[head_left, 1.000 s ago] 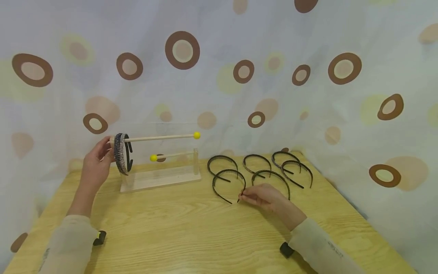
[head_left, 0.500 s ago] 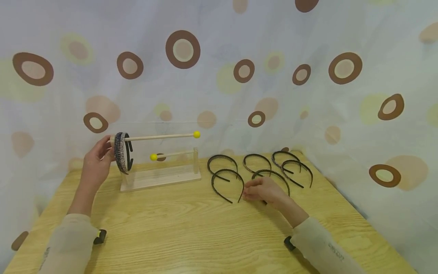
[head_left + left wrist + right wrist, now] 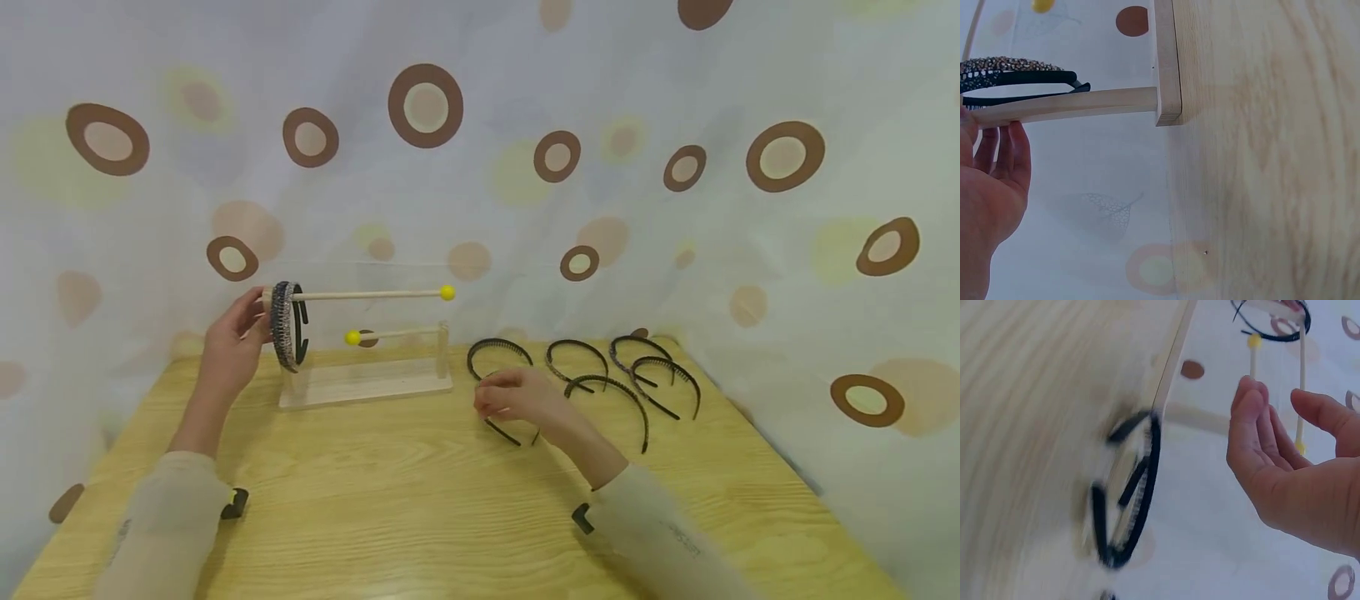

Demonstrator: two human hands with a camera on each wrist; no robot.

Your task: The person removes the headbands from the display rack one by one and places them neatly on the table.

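Observation:
My left hand (image 3: 231,346) grips the upright post (image 3: 1097,103) of a wooden display stand (image 3: 367,387), thumb on one side and fingers on the other. Beside that hand, glittery dark headbands (image 3: 281,329) hang on the upper rod; they overlap, so I cannot tell how many. My right hand (image 3: 528,404) hovers over the left front headband (image 3: 502,432) on the table and partly hides it. In the right wrist view its thumb and fingers (image 3: 1247,419) are apart with nothing between them, and a black toothed headband (image 3: 1147,487) stands beside them.
Several other headbands (image 3: 645,417) stand on the wooden table (image 3: 390,500) to the right. The stand's upper rod (image 3: 375,295) ends in a yellow ball (image 3: 447,292); a lower rod (image 3: 397,335) points left with another. A dotted curtain (image 3: 495,208) hangs behind the table.
My right hand has let go of the left front headband's end and moved left and up, over that headband. My left hand has kept its grip on the post. The head view has shifted slightly.

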